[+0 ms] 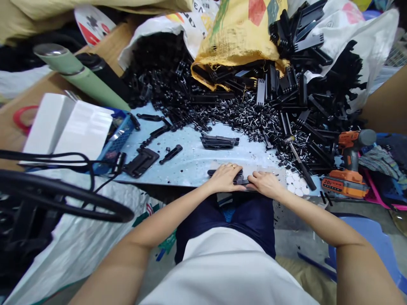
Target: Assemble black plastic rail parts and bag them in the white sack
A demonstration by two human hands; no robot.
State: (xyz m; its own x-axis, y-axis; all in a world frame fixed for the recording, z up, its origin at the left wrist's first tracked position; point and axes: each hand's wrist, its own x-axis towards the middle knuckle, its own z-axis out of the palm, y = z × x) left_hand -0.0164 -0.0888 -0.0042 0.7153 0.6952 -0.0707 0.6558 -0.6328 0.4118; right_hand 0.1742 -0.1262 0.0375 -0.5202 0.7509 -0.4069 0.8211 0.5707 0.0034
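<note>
My left hand (225, 178) and my right hand (266, 184) meet at the near edge of a pale blue work board (193, 161). Both are closed on a flat black plastic part (239, 179) that lies between them on the board. A ring shows on my left hand. Just beyond my hands lies a stack of assembled black parts (219, 141). A heap of small black pins with metal tips (254, 116) spreads across the far side of the board.
Woven sacks (241, 34) spill black plastic strips at the back. An orange cordless drill (349, 165) stands at the right, a hammer (299, 159) beside it. A green flask (79, 76), a blue basket (119, 137) and a white box (70, 127) sit left.
</note>
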